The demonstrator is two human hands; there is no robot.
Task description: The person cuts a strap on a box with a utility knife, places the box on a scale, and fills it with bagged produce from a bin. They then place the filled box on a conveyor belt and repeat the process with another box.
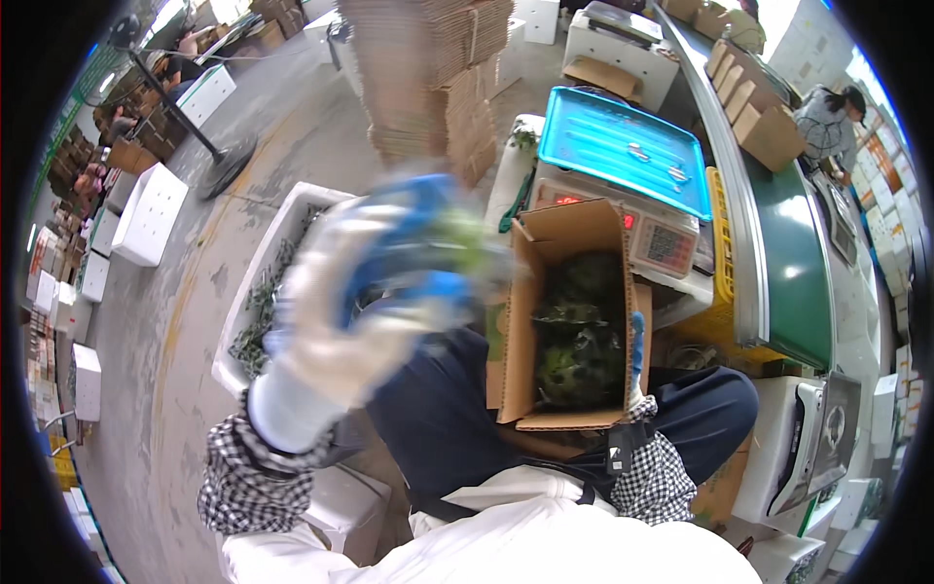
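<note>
My left hand point(341, 302), in a white glove with blue-coated fingers, is raised over the white foam box point(297, 204) and smeared by motion. Its fingers curl round a blurred green bundle point(462, 238), which looks leafy. Dark green leaves lie inside that foam box. To the right, an upright cardboard box point(520, 341) with raised flaps stands at my lap, holding dark green leafy bags point(579, 360) in shiny clear plastic. My right hand point(637, 375), gloved in blue and white, grips the right wall of this cardboard box, its fingers partly hidden.
Beyond the cardboard box stand a weighing scale point(662, 238) and a blue tray point(623, 146). A tall stack of flattened cardboard point(418, 78) rises ahead. A green conveyor point(793, 263) runs along the right, where another person point(832, 127) stands. A fan stand point(224, 165) is at left.
</note>
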